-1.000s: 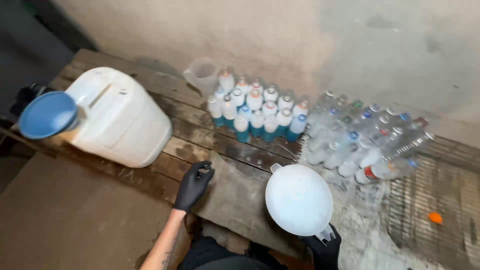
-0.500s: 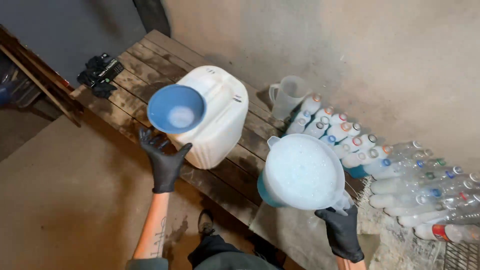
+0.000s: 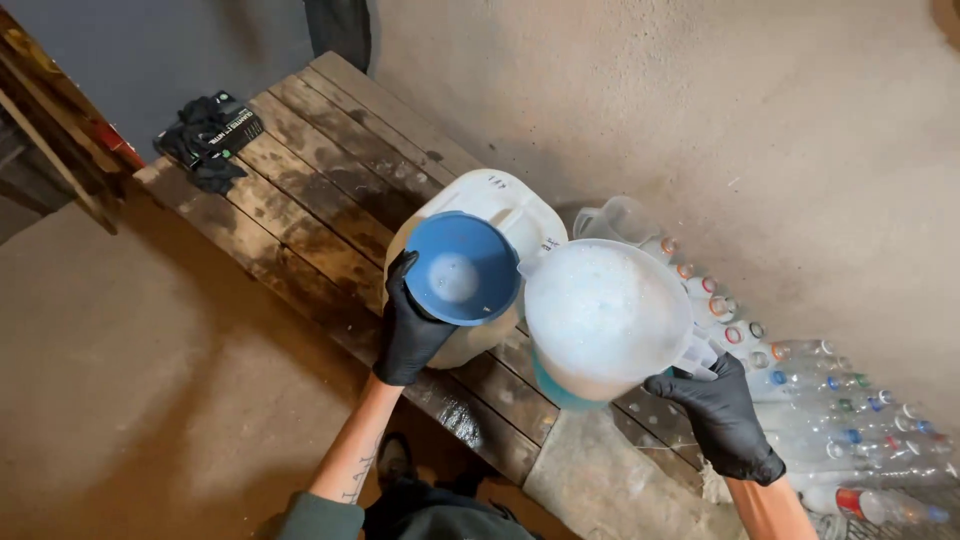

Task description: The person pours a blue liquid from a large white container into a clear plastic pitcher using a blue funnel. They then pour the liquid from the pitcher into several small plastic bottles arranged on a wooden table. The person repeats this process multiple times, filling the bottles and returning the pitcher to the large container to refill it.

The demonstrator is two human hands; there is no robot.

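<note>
While the blue funnel [image 3: 462, 268] is held by its rim in the left hand [image 3: 410, 328], a big jug [image 3: 608, 318] is held up just right of the funnel by the right hand [image 3: 722, 412]. Both hands are in black gloves. The left fingers are curled round the near edge of the funnel, closed on it. The right hand is wrapped tight round the jug's handle. The funnel is set on top of a white can [image 3: 500, 215], which seems to be its mouth, though that part is hidden. The jug is full of pale, foamy liquid, and its spout is close to the funnel's right edge, maybe touching it.

It looks like the pouring step is about to be done. For that, the jug has to be tipped slowly toward the funnel, and the funnel has to be kept steady, or foam could be spilled over the side.

The can is stood on a dark, worn bench [image 3: 320, 180] made of wood planks. Far left of the can, a heap of black gloves [image 3: 208, 135] is seen on the bench. Right of the can, many small bottles [image 3: 800, 390] with coloured caps are packed together, and an empty clear jug [image 3: 618, 218] is beside them. Behind the can a rough grey wall [image 3: 700, 110] is seen, and below the bench a dusty floor [image 3: 150, 380].
</note>
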